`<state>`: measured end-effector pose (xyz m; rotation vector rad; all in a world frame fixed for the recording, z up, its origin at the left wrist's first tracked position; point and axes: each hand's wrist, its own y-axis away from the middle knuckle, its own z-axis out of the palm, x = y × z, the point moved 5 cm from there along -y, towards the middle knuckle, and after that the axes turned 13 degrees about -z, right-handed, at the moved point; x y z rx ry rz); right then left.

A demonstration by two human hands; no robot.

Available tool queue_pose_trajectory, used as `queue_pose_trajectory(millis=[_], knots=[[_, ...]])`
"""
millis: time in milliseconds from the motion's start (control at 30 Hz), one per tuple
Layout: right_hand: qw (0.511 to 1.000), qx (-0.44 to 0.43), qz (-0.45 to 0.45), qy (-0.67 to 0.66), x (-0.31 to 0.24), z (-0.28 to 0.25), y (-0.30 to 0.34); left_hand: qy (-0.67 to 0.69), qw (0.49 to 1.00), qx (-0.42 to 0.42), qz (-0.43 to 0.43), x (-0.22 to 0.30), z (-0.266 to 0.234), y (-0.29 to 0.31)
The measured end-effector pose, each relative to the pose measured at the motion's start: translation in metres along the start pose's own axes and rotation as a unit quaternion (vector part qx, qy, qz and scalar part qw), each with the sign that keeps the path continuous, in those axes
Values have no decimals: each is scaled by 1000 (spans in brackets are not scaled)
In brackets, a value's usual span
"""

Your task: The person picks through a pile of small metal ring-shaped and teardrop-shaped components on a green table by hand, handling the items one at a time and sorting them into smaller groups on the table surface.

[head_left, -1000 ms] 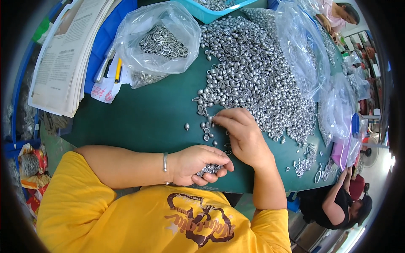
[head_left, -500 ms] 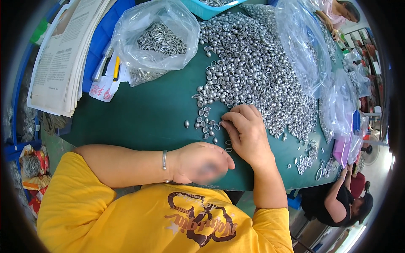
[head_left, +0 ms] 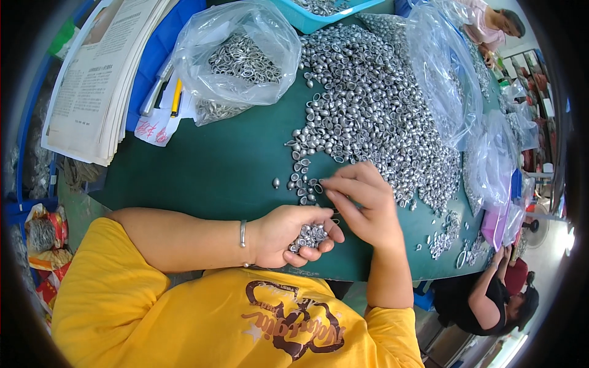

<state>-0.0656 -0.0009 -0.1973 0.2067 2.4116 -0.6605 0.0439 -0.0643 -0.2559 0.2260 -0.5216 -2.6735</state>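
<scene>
My left hand (head_left: 279,230) is cupped in front of my body, its fingers curled round a handful of small silver metal cups (head_left: 308,238), oval and hollow. My right hand (head_left: 368,205) is above the green table, thumb and fingers brought together in a pinch. Its fingertips are beside an oval metal piece (head_left: 318,189) at the near edge of a few scattered ones; what lies between them, if anything, is too small to tell. Beyond the right hand spreads a large heap of the same silver pieces (head_left: 368,92).
A clear plastic bag (head_left: 196,55) of metal rings stands at the far left, near a yellow pen (head_left: 177,98) and stacked printed papers (head_left: 80,80). More clear bags (head_left: 491,165) and a small ring pile (head_left: 443,239) are on the right. Two other people sit beyond the table's right side.
My left hand has curled its fingers and now shows the metal cups in its palm. My right hand has shifted slightly right and nearer to me, its fingers still pinched.
</scene>
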Motion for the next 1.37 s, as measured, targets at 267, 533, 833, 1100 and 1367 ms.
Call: queue_pose_trajectory(millis=[267,533,833,1100,1367], knots=[[993,60,70,-75,5,-2,-2,24,1000,0,2,0,1,3],[995,-27,26,95,7,11,-1,-8,1000,27,-3,0,1,3],[995,29,60,-78,3,-3,3,25,999,20,6,-1,2,5],[993,-47,-29,101,-4,19,-9,-55,997,53,2,-1,2,4],[987,-63,-57,139,-8,25,-7,-73,996,51,-10,-1,1,3]])
